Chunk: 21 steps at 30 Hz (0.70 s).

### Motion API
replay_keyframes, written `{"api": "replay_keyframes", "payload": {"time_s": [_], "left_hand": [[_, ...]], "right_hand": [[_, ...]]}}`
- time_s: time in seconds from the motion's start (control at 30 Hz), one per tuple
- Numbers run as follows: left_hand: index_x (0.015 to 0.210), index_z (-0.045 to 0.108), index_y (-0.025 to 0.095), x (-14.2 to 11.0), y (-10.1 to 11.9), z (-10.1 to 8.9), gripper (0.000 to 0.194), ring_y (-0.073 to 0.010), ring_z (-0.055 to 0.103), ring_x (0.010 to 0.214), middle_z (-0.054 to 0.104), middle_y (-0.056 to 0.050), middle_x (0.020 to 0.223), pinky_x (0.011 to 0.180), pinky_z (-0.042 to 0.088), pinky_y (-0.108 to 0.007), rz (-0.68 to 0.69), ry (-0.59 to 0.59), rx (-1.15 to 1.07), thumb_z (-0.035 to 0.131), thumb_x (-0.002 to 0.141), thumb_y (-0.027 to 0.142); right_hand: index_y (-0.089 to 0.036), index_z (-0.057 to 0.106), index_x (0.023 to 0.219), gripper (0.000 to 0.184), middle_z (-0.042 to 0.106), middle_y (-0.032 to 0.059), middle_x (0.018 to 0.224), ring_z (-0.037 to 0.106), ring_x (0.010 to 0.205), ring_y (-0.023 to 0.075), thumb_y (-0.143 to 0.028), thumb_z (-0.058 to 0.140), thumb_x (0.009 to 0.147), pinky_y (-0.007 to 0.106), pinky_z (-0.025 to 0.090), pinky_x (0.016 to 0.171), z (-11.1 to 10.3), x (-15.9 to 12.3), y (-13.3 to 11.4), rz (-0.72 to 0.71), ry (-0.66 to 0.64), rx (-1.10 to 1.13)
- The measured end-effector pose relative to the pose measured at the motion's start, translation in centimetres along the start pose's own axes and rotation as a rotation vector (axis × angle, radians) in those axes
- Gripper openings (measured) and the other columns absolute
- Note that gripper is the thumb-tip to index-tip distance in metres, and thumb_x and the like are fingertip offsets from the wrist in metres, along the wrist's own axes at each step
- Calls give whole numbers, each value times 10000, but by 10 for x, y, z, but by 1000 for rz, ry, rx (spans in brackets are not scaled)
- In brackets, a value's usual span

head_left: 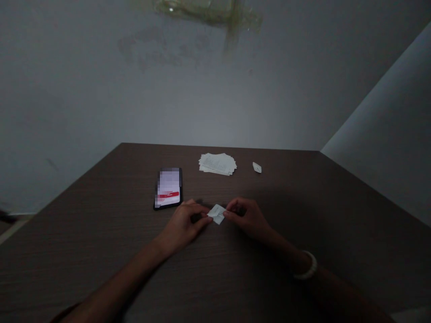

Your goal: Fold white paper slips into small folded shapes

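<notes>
A small folded piece of white paper (pixel 217 214) lies on the dark wooden table (pixel 101 251) between my two hands. My left hand (pixel 184 220) pinches its left side with curled fingers. My right hand (pixel 244 216) pinches its right side, fingers closed; a pale bracelet (pixel 307 267) sits on that wrist. Both hands rest low on the tabletop.
A phone (pixel 168 187) with a lit screen lies just beyond my left hand. Farther back sits a stack of white paper slips (pixel 217 163), with one small folded paper (pixel 257 167) to its right. A grey wall rises behind the table's far edge.
</notes>
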<state>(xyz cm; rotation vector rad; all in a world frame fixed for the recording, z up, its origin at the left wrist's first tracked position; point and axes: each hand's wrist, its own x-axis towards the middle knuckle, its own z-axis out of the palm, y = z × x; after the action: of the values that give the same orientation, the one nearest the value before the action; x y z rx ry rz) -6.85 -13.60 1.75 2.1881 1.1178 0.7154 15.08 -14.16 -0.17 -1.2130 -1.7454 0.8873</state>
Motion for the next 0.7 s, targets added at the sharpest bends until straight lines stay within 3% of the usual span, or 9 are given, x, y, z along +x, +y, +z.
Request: {"api": "replay_keyframes", "payload": {"time_s": [0.17,0.3,0.7], "left_hand": [[918,723,214,0,-3,1,134,-188,561,790,657,-26,796,719,415,-303,37,32,-37,599,870,225],[924,721,214,-1,-3,0,168,-188,557,774,645,-27,788,701,414,-310,31,21,-41,561,892,255],[792,696,177,-2,9,-3,279,-185,538,738,596,-25,705,688,388,-311,27,-59,-8,477,940,266]], "right_hand": [[-159,662,819,106,678,9,698,611,619,124,-244,695,765,218,450,568,1,0,-3,22,-10,138],[-168,685,931,164,709,29,774,633,662,136,-234,673,781,237,472,597,1,-1,-5,-24,-47,105],[-173,694,943,169,721,33,784,647,673,143,-265,657,807,251,491,617,3,-4,-4,-69,-51,80]]}}
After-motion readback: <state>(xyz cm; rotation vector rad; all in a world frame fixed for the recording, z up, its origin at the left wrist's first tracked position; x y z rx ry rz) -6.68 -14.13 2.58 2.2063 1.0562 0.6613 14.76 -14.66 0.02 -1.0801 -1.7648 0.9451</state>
